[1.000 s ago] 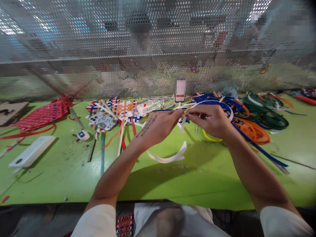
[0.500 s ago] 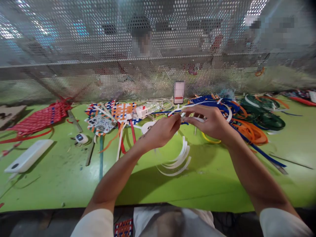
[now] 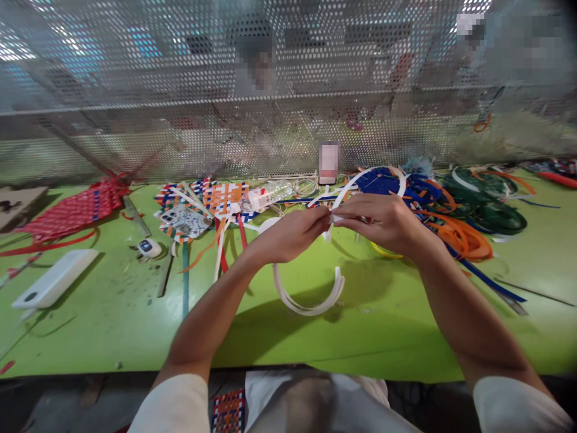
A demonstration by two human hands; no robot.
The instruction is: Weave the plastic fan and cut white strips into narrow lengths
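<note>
Curled white strips (image 3: 311, 307) loop down below my left hand (image 3: 295, 233) toward the green table. The fingers of that hand are pinched together on the strips near the middle of the view. My right hand (image 3: 376, 216) meets it fingertip to fingertip, closed on the white strips too. One white length (image 3: 347, 189) arches up from between the fingertips over the blue strips behind. Exactly how the strips cross inside the fingers is hidden.
Left of my hands lie woven orange-and-blue pieces (image 3: 225, 198), a patterned phone (image 3: 184, 222), a white power bank (image 3: 56, 279) and red woven material (image 3: 72, 210). Coils of blue (image 3: 381, 180), orange (image 3: 464, 237) and green strip (image 3: 500, 210) lie right. A phone (image 3: 328, 163) stands by the perforated screen.
The hanging white strips have drawn together into a tighter, rounder curl. A white length now arches higher behind my right hand, and my fingertips have come closer together.
</note>
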